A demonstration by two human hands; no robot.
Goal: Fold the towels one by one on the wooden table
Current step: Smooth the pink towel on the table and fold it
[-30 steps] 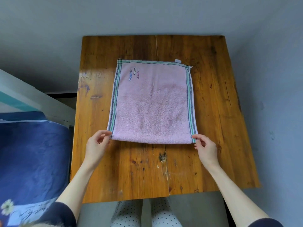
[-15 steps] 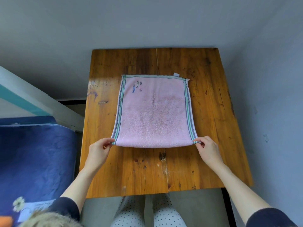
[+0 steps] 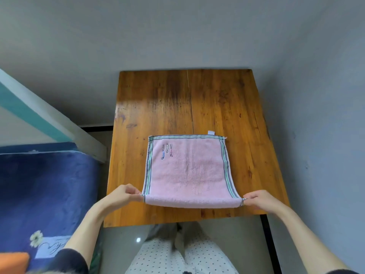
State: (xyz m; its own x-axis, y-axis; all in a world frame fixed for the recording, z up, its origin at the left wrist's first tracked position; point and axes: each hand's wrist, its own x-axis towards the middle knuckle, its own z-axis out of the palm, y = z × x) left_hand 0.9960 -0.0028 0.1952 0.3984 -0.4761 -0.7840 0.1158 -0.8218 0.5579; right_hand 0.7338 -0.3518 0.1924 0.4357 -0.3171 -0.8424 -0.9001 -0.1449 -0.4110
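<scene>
Head view showed your left hand (image 3: pixel 122 195) and right hand (image 3: pixel 258 200) each pinching 1 near corner of the pink towel (image 3: pixel 187 171), stretched between them over the wooden table (image 3: pixel 227 107).

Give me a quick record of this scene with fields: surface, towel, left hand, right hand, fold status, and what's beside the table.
surface: wooden table, seam running down its top
towel: pink towel with striped borders, small embroidered motif near its far left corner, white tag at far edge
left hand: left hand pinches the near left corner
right hand: right hand pinches the near right corner
fold status: near edge lifted and curled, far edge flat on the table; fold not yet laid over
beside the table: blue bedding on the left, grey wall on the right
</scene>
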